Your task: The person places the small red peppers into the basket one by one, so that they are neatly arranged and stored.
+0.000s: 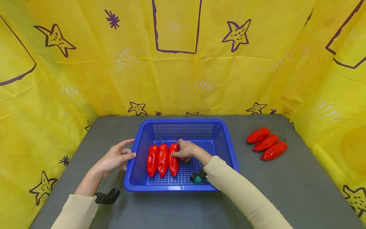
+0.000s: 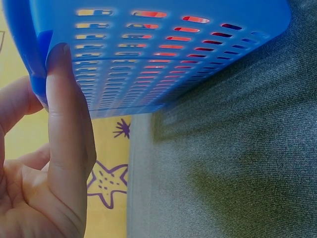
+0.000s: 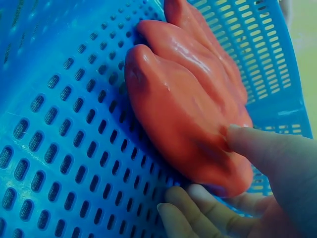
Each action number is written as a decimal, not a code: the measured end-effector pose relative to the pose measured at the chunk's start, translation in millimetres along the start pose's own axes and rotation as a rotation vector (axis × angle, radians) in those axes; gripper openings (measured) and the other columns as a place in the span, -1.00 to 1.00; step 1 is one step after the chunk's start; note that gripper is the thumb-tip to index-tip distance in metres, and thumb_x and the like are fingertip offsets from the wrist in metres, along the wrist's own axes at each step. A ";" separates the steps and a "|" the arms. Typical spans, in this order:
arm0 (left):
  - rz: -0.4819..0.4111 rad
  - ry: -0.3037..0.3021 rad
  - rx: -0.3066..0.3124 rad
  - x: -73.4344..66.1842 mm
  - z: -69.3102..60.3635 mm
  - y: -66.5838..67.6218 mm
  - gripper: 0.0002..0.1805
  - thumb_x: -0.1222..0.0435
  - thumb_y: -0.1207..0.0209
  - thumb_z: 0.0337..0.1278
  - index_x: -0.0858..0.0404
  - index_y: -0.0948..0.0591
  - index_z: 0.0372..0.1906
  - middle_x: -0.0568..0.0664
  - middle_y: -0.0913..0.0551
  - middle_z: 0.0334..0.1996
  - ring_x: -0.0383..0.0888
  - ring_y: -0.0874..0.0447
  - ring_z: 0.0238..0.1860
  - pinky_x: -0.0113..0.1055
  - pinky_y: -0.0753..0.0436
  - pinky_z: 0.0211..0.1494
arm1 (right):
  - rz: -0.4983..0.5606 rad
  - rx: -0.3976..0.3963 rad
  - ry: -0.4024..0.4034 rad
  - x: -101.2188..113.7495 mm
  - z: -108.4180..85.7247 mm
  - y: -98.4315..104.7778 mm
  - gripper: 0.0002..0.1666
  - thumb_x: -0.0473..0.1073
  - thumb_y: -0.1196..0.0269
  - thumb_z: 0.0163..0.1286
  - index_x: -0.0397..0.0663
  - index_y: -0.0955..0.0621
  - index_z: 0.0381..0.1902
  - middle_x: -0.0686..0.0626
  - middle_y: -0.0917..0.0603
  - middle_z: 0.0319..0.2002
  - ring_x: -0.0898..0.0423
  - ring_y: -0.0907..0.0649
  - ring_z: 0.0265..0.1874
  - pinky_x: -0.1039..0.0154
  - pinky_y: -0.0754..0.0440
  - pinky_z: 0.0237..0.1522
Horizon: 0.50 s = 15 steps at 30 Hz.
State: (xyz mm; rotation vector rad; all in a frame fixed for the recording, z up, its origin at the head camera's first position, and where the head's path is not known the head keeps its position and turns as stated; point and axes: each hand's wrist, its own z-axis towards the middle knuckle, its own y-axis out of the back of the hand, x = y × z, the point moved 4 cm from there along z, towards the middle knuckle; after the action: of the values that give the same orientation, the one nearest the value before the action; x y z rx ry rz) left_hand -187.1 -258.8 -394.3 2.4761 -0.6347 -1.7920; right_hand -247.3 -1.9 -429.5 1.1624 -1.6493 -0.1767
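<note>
A blue plastic basket (image 1: pixel 183 188) with slotted walls stands on the dark grey table. Inside, toward its left, three red peppers lie side by side: a left one (image 1: pixel 152 160), a middle one (image 1: pixel 163 160) and a right one (image 1: pixel 173 165). My right hand (image 1: pixel 187 150) reaches into the basket and grips the right pepper (image 3: pixel 173 119), thumb on top and fingers along its lower side. With thumb and finger, my left hand (image 1: pixel 115 158) pinches the basket's left rim (image 2: pixel 37 74). Part of that finger is hidden behind the rim.
Three more red peppers (image 1: pixel 266 142) lie slantwise on the table (image 1: pixel 286 187), right of the basket. A yellow patterned cloth (image 1: pixel 177 86) hangs behind the table and along both sides. Black straps (image 1: pixel 108 196) are worn on the wrists.
</note>
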 end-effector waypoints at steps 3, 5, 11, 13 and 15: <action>-0.003 0.000 0.000 0.0 0.1 0.0 -0.20 0.30 -0.17 0.15 0.18 0.00 0.42 0.15 -0.57 -0.32 -0.02 -0.65 -0.39 -0.06 -0.69 -0.36 | -0.007 0.004 -0.002 -0.1 0.7 -0.4 -0.29 -0.01 -0.26 0.20 -0.20 -0.27 0.20 -0.11 -0.56 -0.52 0.03 -0.64 -0.53 0.20 -0.68 -0.51; -0.003 0.001 -0.001 0.1 0.1 0.1 -0.20 0.30 -0.17 0.15 0.18 0.00 0.42 0.15 -0.57 -0.32 -0.02 -0.65 -0.39 -0.06 -0.69 -0.36 | -0.009 0.008 -0.005 -0.5 1.2 -0.7 -0.28 -0.01 -0.25 0.20 -0.21 -0.27 0.21 -0.13 -0.58 -0.51 0.03 -0.64 -0.53 0.20 -0.68 -0.52; -0.003 0.006 -0.001 0.3 -0.1 0.3 -0.19 0.30 -0.16 0.16 0.18 0.01 0.42 0.17 -0.57 -0.30 -0.01 -0.65 -0.38 -0.06 -0.69 -0.35 | -0.005 0.013 -0.006 -0.9 1.7 -1.0 -0.30 -0.02 -0.25 0.20 -0.20 -0.30 0.21 -0.16 -0.61 -0.51 0.04 -0.65 -0.54 0.20 -0.68 -0.52; -0.004 0.006 0.000 0.1 -0.4 0.1 -0.19 0.30 -0.16 0.16 0.18 0.02 0.42 0.18 -0.57 -0.29 0.00 -0.66 -0.37 -0.05 -0.69 -0.35 | -0.004 0.015 -0.003 -0.6 1.5 -0.9 -0.30 -0.02 -0.25 0.20 -0.20 -0.30 0.21 -0.17 -0.61 -0.51 0.04 -0.65 -0.54 0.20 -0.68 -0.52; -0.002 0.006 0.000 -0.1 -0.7 -0.1 -0.18 0.30 -0.16 0.16 0.18 0.02 0.42 0.19 -0.57 -0.29 0.00 -0.66 -0.37 -0.05 -0.68 -0.34 | -0.004 0.018 -0.001 -0.5 1.3 -0.8 -0.31 -0.02 -0.25 0.21 -0.19 -0.31 0.21 -0.17 -0.62 -0.51 0.03 -0.65 -0.53 0.19 -0.69 -0.52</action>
State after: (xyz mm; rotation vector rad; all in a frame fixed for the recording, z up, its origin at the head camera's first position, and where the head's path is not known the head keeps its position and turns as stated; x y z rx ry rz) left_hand -186.4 -258.8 -394.0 2.4827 -0.6318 -1.7843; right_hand -247.9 -2.5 -430.9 1.1798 -1.6524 -0.1648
